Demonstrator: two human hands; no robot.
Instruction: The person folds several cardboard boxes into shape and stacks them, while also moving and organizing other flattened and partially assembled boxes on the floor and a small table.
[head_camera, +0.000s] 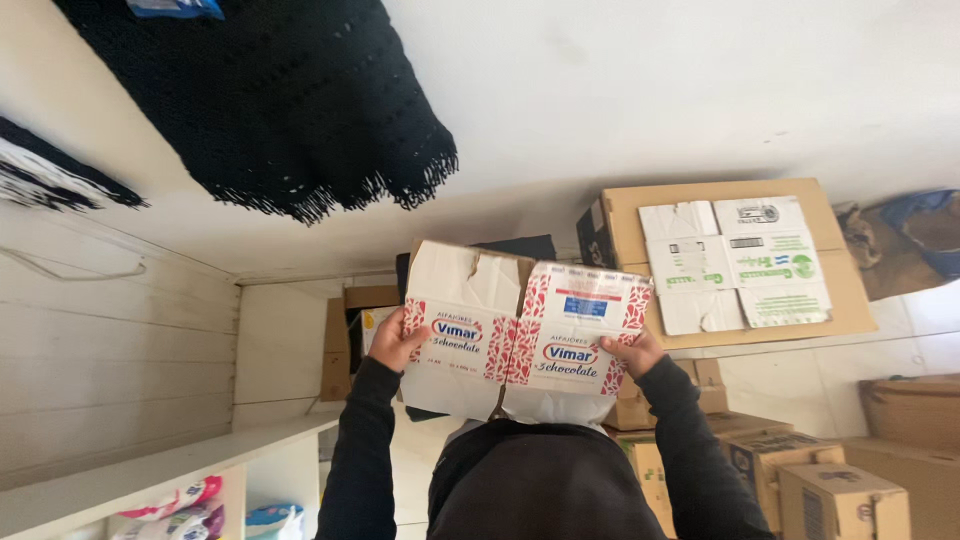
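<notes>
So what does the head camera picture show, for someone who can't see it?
Two hands, left hand and right hand, hold a flattened white cardboard box with red patterned bands by its side edges. Behind it stand stacked brown cardboard boxes, and a black fringed knitted cloth hangs on the white wall.

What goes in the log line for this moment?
left hand: grips left edge of white-and-red cardboard box | right hand: grips its right edge | box: held up, flaps closed

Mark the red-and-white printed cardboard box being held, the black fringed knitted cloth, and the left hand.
red-and-white printed cardboard box (520, 340), head view, middle of its top flaps.
black fringed knitted cloth (290, 100), head view, centre of the knit.
left hand (393, 343), head view, back of hand.
</notes>
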